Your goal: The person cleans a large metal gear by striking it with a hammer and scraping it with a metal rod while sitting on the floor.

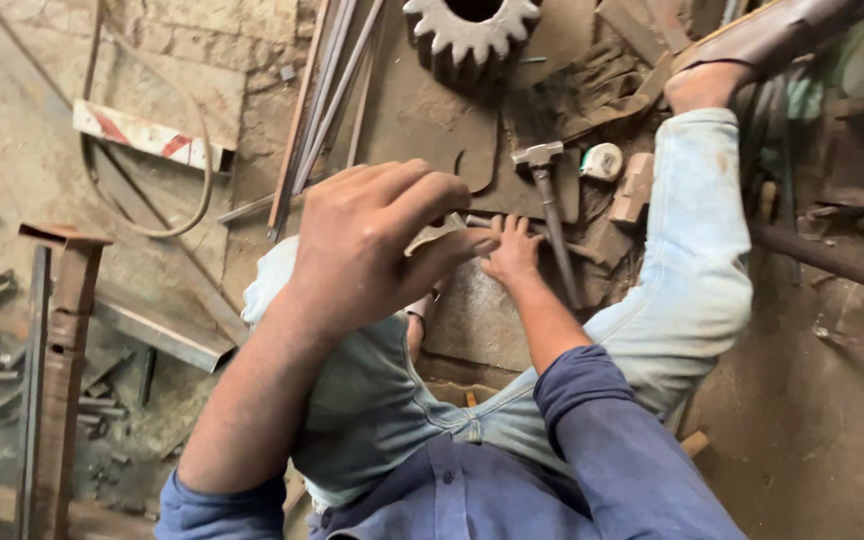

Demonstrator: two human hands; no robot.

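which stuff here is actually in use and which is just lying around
In hand:
left hand, pinching a small pale piece
right hand, resting on the flat metal plate

Lying about:
hammer
large gear
tape measure
metal rods

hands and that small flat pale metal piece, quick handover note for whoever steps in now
Left hand: raised, fingers curled, pinching the small flat pale metal piece.
Right hand: open, fingers spread down by the flat grey steel plate on the floor; holds nothing.
Nearby: steel hammer lying beyond the right hand, large toothed gear farther out.
Done: piece is in hand.
Left: cannot tell from this view; hammer untouched.
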